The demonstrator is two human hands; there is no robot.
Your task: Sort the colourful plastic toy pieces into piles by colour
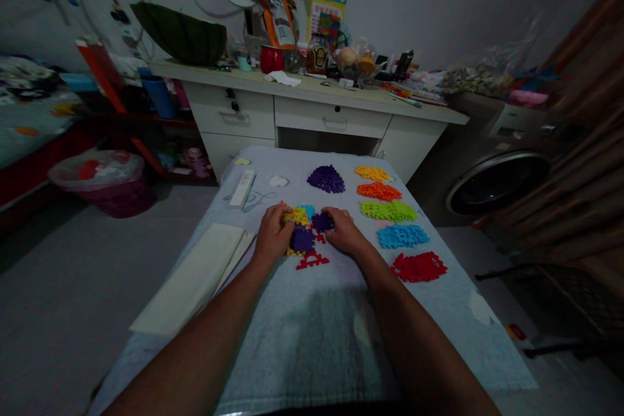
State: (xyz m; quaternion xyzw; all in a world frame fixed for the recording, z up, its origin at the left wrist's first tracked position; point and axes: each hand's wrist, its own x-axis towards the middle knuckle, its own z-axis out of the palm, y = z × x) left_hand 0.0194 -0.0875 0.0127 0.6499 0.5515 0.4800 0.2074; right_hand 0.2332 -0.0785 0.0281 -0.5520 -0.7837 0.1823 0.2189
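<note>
A small cluster of joined plastic pieces [303, 239] in purple, yellow, blue and red lies on a cloth-covered table [312, 325]. My left hand [272, 234] grips the cluster's left side, fingers curled over yellow and purple pieces. My right hand [344, 231] is closed on a purple piece [322, 221] at the cluster's right side. A red part [312, 261] sticks out below the cluster. Sorted heaps lie beyond: purple [326, 179], yellow [373, 173], orange [379, 191], green [388, 210], blue [402, 235] and red [418, 266].
A folded pale sheet [195, 276] lies at the table's left, with a white bar [242, 188] and scissors [258, 199] further back. A cluttered desk [312, 101] stands behind, a washing machine [492, 175] to the right, a pink bin [104, 179] on the left floor.
</note>
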